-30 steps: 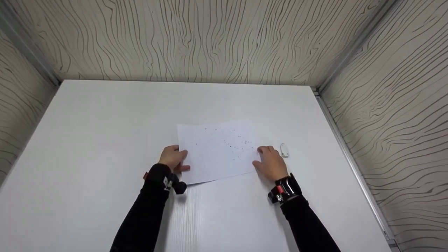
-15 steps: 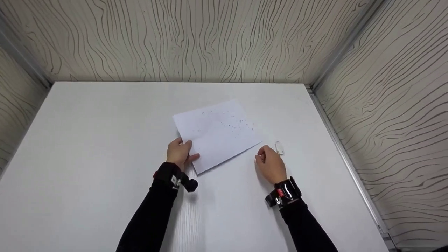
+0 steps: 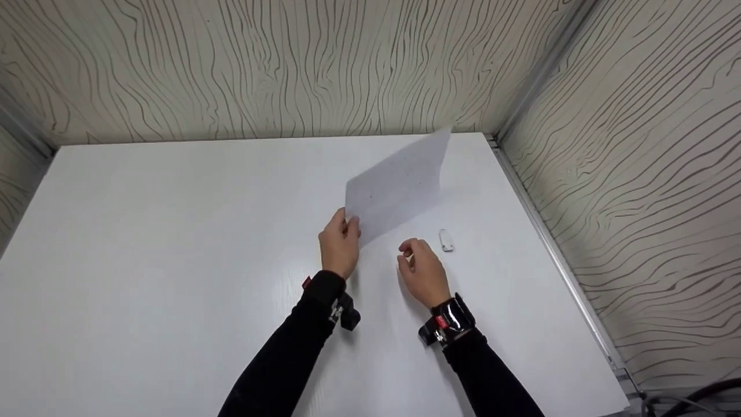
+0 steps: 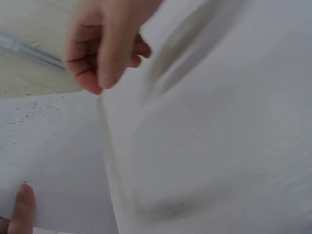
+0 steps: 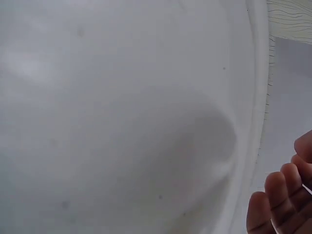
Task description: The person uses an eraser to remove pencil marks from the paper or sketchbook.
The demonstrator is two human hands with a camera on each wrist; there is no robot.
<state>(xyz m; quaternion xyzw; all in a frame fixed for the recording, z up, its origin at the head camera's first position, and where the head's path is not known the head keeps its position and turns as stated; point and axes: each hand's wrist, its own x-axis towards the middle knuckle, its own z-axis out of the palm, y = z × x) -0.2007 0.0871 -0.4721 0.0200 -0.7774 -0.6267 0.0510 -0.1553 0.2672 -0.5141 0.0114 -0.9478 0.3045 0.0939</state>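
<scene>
My left hand [image 3: 340, 246] grips the near left edge of a white sheet of paper [image 3: 399, 185], thumb on the facing side. The sheet is tilted up off the table, its far corner raised in front of the back wall. In the left wrist view, the paper [image 4: 68, 151] shows scattered dark specks, with a fingertip on it. My right hand [image 3: 425, 272] is close to the table, apart from the paper, its fingers loosely bent with nothing visible in them. A small white, rounded, flat object [image 3: 446, 241] lies just beyond and right of it; its kind is unclear.
The white table [image 3: 173, 260] reaches back to a wood-grain patterned wall [image 3: 278, 69]. A similar panel [image 3: 625, 191] borders the right side, with a metal rail [image 3: 556, 258] along the table edge. Dark cables [image 3: 709, 394] show at the lower right corner.
My right hand has let go of the paper and drawn slightly left. My left hand has moved right and forward, turning the sheet and raising it from nearly flat to tilted up.
</scene>
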